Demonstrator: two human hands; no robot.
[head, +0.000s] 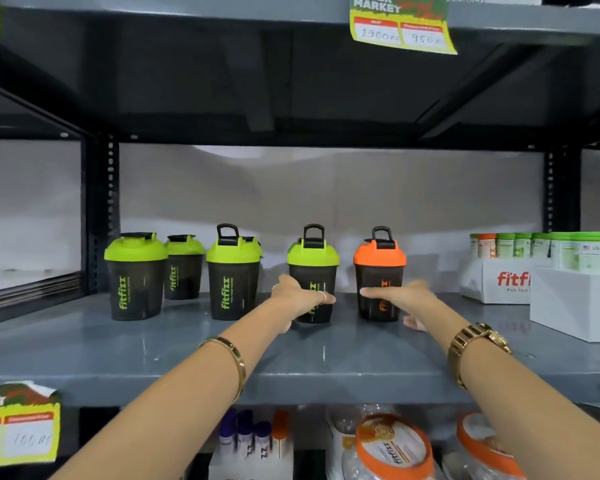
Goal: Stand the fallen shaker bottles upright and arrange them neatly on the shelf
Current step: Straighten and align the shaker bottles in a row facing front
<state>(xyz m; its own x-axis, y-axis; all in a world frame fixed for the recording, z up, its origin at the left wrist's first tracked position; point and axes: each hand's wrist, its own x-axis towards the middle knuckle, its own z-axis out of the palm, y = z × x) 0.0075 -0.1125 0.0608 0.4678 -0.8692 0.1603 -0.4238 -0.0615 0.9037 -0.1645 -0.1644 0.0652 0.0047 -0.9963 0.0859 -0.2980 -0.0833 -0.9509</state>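
Five shakers stand upright in a front row on the grey shelf, and a sixth one seems to hide behind the third, where only a bit of green lid shows. From the left there is a green shaker, a second green shaker set a little further back, a third green shaker with its black loop raised, then a fourth green shaker and an orange shaker at the right end. No shaker lies on its side. The left hand is wrapped around the lower body of the fourth green shaker, with the thumb on the near side and the fingers going round the front; a ring is on one finger. The right hand is on the orange shaker, its fingers laid flat across the dark body and its thumb low near the shelf, so it grips or at least presses the bottle; I cannot tell how firm the hold is. A thin bangle is on the left wrist and a gold watch on the right wrist. To the right, well apart from the orange shaker, white boxes carry small green-capped bottles. Yellow price tags hang on the shelf edges, and jars with orange lids stand on the lower shelf.
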